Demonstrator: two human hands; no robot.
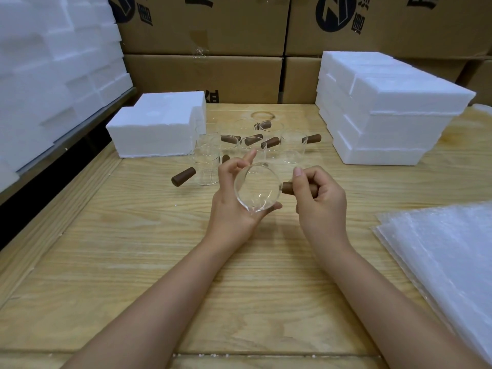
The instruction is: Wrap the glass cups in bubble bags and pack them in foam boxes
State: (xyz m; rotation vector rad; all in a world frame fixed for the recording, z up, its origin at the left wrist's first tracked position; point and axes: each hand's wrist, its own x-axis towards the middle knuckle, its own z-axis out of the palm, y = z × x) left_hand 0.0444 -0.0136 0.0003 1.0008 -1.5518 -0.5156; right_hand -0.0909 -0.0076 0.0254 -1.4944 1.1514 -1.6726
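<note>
Foam boxes [151, 129]: set at the left rear of the table [133, 262]. Standing cups [239, 145]: grouped upright just beside them. Glass cup [257, 187]: held tilted above the table's middle; its body is cradled by the left hand [234, 206] with fingers curled round it, and its brown handle [288, 188] is gripped by the right hand [322, 201]. Foam stack [386, 115]: placed right rear. Bubble bags [447, 257]: piled at the right edge.

A cup [257, 190] is held above a table [133, 235]. The left hand [234, 203] cradles it from below, and the right hand [319, 198] wraps its handle. More cups [291, 147] stand just beyond the fingertips. Foam boxes [154, 129] lie beyond and left of the fingers, with a taller stack [386, 115] beyond and right. Bubble bags [447, 257] lie right of the right fingers. Cartons [207, 75] stand behind everything.
</note>
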